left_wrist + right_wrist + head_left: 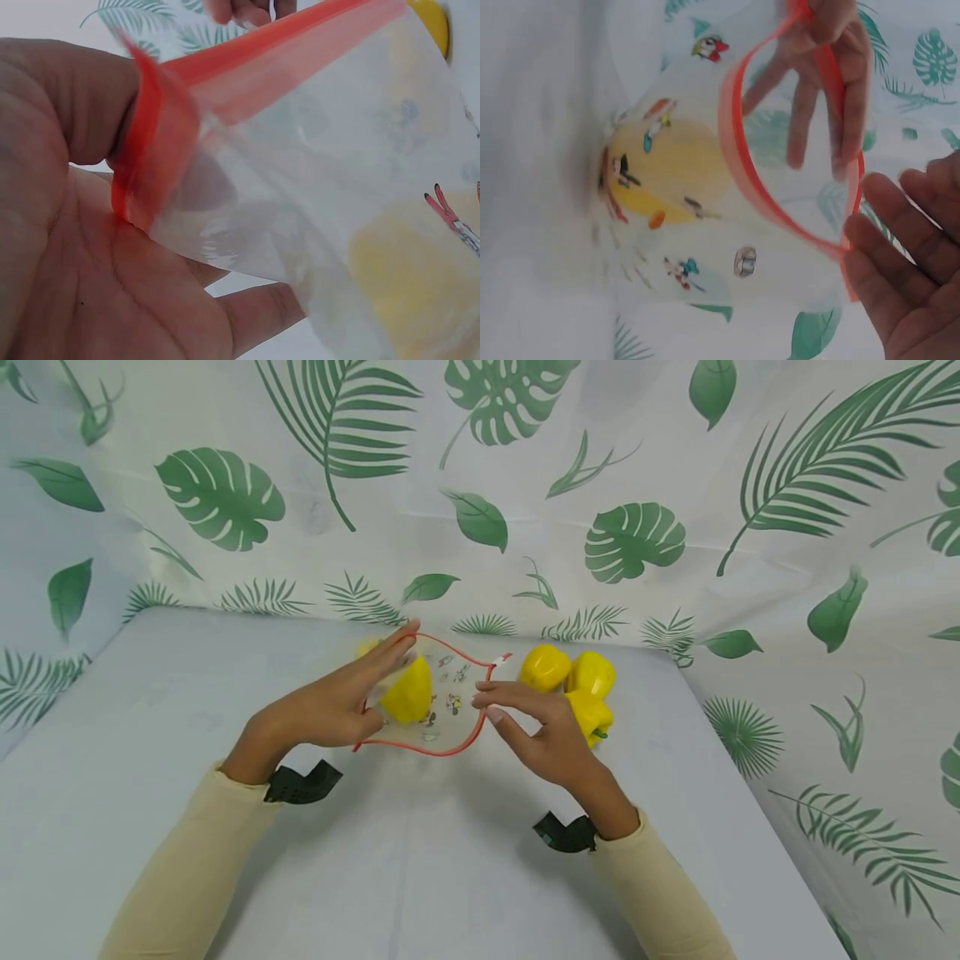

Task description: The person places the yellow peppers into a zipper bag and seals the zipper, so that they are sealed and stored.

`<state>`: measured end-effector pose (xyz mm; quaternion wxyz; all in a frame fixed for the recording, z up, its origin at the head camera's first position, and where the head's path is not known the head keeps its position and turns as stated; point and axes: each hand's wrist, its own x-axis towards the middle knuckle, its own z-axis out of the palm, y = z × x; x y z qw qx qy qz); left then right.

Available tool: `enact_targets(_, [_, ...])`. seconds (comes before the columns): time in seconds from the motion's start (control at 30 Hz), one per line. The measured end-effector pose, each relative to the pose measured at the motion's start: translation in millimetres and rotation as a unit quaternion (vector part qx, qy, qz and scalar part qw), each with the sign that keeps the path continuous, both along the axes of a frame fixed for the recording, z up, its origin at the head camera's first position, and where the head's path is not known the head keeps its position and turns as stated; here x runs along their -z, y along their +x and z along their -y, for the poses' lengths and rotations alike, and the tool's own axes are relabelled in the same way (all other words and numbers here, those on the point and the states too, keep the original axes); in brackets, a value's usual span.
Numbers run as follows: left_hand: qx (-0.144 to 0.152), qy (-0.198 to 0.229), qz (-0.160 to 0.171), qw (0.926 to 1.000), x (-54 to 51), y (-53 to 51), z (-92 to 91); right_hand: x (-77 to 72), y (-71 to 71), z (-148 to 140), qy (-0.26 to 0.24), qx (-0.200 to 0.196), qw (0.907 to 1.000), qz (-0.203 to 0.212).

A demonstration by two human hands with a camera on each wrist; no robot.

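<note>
A clear zip bag (459, 727) with a red rim and cartoon prints is held up above the table, its mouth spread wide. Inside it shows a yellow bell pepper (409, 693), blurred through the plastic in the left wrist view. My left hand (318, 708) holds the red rim at the left with its thumb, the other fingers stretched out along the mouth. On the opposite side, my right hand (547, 735) pinches the rim between thumb and fingertips. Part of the bag and pepper is hidden behind the left hand.
Close behind the right hand, three more yellow bell peppers (591, 675) lie grouped on the white table (405, 877). A white backdrop (525, 477) with green leaf prints rises behind the table and along its sides.
</note>
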<state>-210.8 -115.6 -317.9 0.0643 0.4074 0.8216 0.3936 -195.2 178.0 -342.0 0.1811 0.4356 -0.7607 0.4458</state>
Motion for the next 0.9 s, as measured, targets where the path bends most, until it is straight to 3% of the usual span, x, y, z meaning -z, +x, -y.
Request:
enact_targets(0.17, [0.004,0.008,-0.016,0.9998,-0.1,-1.0,1.7,-1.7,-8.0,-11.0,-0.056,0.03,0.9979,-0.006])
enact_targets(0.33, [0.003,0.009,-0.001,1.0,0.6,-0.9,1.2,-6.7,-10.9,-18.0,-0.091,0.062,0.9925,0.054])
enact_targets(0.57, [0.008,0.016,0.001,0.9998,0.0,1.4,2.0,-16.0,-11.0,-21.6,-0.042,0.092,0.9828,0.154])
enact_targets(0.8, [0.018,0.022,0.002,0.9996,2.5,-0.5,1.0,9.5,-33.4,-46.2,-0.027,0.135,0.9717,0.192])
enact_targets(0.9, [0.018,0.023,0.004,0.9996,3.6,-0.4,1.8,13.4,-35.4,-55.4,-0.015,0.153,0.9682,0.197])
